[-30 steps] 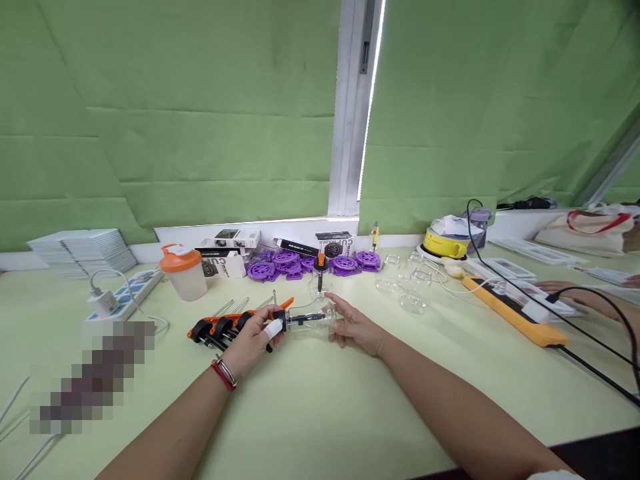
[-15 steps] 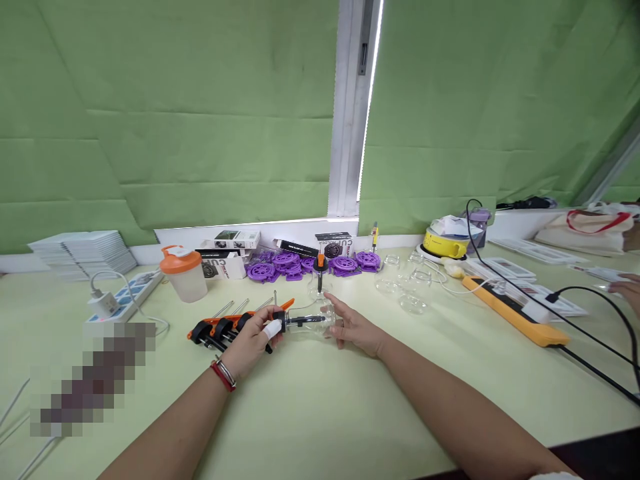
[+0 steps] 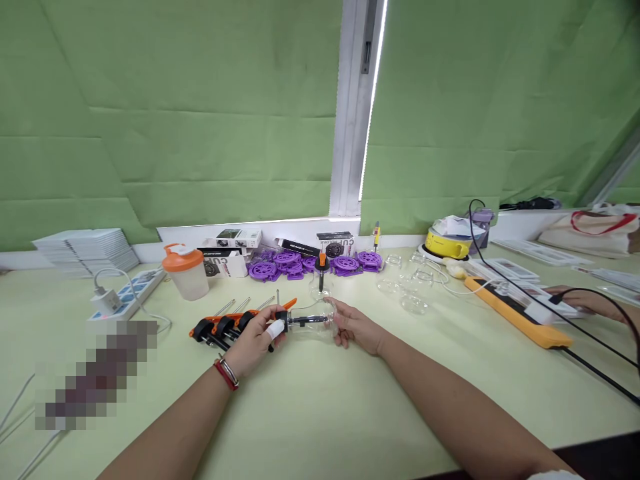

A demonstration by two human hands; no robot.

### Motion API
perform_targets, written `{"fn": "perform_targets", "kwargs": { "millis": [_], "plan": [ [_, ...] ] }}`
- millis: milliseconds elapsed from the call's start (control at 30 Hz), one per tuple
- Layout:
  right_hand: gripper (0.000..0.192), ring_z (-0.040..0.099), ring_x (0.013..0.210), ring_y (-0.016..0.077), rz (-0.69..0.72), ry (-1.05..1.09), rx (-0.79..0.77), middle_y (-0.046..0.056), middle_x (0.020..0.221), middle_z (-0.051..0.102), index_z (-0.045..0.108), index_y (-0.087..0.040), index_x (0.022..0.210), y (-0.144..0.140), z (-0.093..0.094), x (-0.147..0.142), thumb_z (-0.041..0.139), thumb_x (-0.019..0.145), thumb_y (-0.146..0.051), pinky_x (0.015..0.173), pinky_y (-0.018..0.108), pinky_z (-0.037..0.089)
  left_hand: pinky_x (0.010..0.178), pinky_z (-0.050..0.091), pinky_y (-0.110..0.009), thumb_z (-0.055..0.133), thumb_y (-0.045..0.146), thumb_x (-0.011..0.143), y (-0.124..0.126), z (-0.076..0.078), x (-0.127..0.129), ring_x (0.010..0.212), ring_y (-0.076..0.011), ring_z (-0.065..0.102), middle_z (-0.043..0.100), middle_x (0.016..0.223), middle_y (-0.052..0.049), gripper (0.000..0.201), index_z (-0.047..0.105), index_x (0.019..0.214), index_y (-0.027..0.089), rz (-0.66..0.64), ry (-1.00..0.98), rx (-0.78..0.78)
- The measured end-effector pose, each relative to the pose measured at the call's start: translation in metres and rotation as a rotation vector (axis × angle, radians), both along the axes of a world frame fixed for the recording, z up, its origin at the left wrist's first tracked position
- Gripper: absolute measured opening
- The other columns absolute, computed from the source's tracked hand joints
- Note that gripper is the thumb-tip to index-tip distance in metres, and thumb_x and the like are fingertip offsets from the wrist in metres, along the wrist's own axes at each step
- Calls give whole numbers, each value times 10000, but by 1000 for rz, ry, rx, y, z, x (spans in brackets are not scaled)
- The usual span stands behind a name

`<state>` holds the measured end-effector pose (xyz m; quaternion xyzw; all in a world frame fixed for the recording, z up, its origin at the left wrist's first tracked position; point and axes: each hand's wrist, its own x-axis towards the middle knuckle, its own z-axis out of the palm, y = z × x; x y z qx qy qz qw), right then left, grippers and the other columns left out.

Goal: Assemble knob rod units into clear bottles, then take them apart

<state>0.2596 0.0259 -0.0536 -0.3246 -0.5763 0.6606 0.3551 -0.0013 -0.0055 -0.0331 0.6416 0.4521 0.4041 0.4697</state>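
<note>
My left hand (image 3: 260,337), a white wrap on its thumb, is closed on the black stopper (image 3: 283,321) of a clear glass bottle (image 3: 313,329). The bottle lies sideways between my hands, a dark tube inside it. Curled around its wide base end is my right hand (image 3: 359,327). Left of the bottle lie several black and orange stopper pieces (image 3: 226,327) with thin metal spouts, partly behind my left hand. Just beyond stands another glass bottle (image 3: 320,285) with a black and orange top fitted. Several clear glass bottles (image 3: 415,287) stand to the right.
Purple round parts (image 3: 287,261) and small boxes (image 3: 223,262) line the back. An orange-lidded shaker (image 3: 186,275) and a white power strip (image 3: 133,293) are at left. On the right are an orange power strip (image 3: 515,313), cables, a yellow pot (image 3: 447,245) and another person's hand (image 3: 593,303).
My right hand's fingers have closed further around the bottle's base. The bottle stays nearly in place. At far right, the other person's hand has moved inward, toward the white plug.
</note>
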Motion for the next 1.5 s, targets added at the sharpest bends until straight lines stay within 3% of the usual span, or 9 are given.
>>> {"fn": "perform_targets", "kwargs": {
  "millis": [733,900,967,1033,1167,1300,1367,1433,1500],
  "plan": [
    [591,566,501,97,-27,-22,-44,39,827,618,412,-221,1324,0,3,-4,520,839,-541,389,191,380,579,377,-255,505,445,835,-3,7,1,615,-128,449,506,698,20,393,464,1132,192,15,106,17],
    [722,640,664,151,-39,-99,23,89,1090,575,174,-314,1447,-8,10,-3,517,841,-503,528,281,496,572,386,-257,517,440,839,0,4,-3,605,-123,437,489,697,24,417,455,1170,193,3,106,41],
    [712,638,734,157,-89,-222,180,97,1257,488,182,-367,1442,-14,14,-3,535,832,-470,609,324,513,567,387,-252,521,430,840,0,3,-3,628,-127,442,504,729,10,410,463,1171,194,13,121,64],
    [682,615,859,178,-161,-383,416,79,1362,401,311,-372,1401,-19,17,-5,599,787,-436,739,359,503,576,397,-253,521,410,844,-1,1,-1,668,-133,462,532,814,-21,381,487,1159,198,16,145,131],
    [856,511,1098,263,-227,-668,739,48,1388,373,421,-354,1343,-27,20,-13,783,569,-396,908,400,431,693,443,-295,519,361,856,-7,-2,6,792,-157,522,542,1002,-71,352,523,1176,216,-17,195,347],
    [683,502,1089,267,-345,-652,861,47,1304,440,518,-327,1230,-22,18,-13,750,589,-286,901,403,433,800,464,-334,511,333,865,-9,5,0,888,-173,567,498,1150,-108,594,258,1397,256,-105,140,389],
    [564,519,1036,242,-469,-522,892,62,1280,440,533,-303,1181,-12,15,-7,703,645,-269,859,382,457,874,448,-362,458,331,882,-3,10,-13,1010,-197,553,459,1237,-119,586,206,1407,263,11,175,420],
    [527,531,972,221,-635,-408,857,81,1256,432,511,-284,1176,2,9,4,684,679,-309,803,366,478,936,410,-407,428,337,876,5,15,-31,1101,-232,517,478,1252,-115,470,345,1328,235,226,358,442],
    [569,518,986,229,-797,-379,748,92,1234,436,470,-276,1217,18,2,16,676,697,-382,823,388,470,1010,330,-456,448,324,833,14,17,-48,1190,-280,455,491,1290,-121,378,503,1184,196,289,621,479]
  ]
}}
